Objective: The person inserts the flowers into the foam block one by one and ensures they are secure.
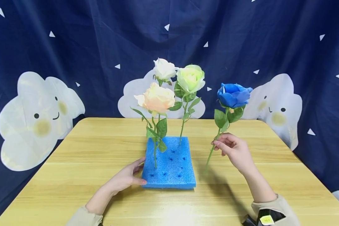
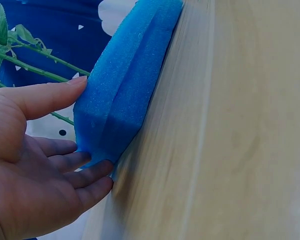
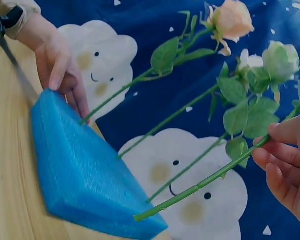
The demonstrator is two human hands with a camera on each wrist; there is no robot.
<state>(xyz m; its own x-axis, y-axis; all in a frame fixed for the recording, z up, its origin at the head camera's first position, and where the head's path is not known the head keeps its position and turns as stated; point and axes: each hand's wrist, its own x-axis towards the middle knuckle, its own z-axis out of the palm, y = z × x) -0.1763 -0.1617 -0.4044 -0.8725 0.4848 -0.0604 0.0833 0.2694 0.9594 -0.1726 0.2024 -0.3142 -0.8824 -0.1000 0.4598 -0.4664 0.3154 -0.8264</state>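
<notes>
My right hand (image 1: pixel 234 150) pinches the green stem of a blue artificial rose (image 1: pixel 234 95) between thumb and fingers. The rose is held upright at a slant to the right of a blue foam block (image 1: pixel 169 180), its bare stem end (image 3: pixel 140 217) pointing down. At the block's front left corner rests my left hand (image 1: pixel 127 176), thumb at the top edge and loosely extended fingers (image 2: pixel 92 176) along the side. Three roses stand in the foam: a peach one (image 1: pixel 158 99) at the left, a white one (image 1: pixel 164 69) behind it and a pale green one (image 1: pixel 190 78) at the back right.
Several small dark holes (image 1: pixel 171 159) dot the foam's top. The block lies on a light wooden table (image 1: pixel 82 157). Behind the table hangs a navy curtain (image 1: pixel 101 37) printed with smiling clouds (image 1: pixel 42 122) and small white triangles.
</notes>
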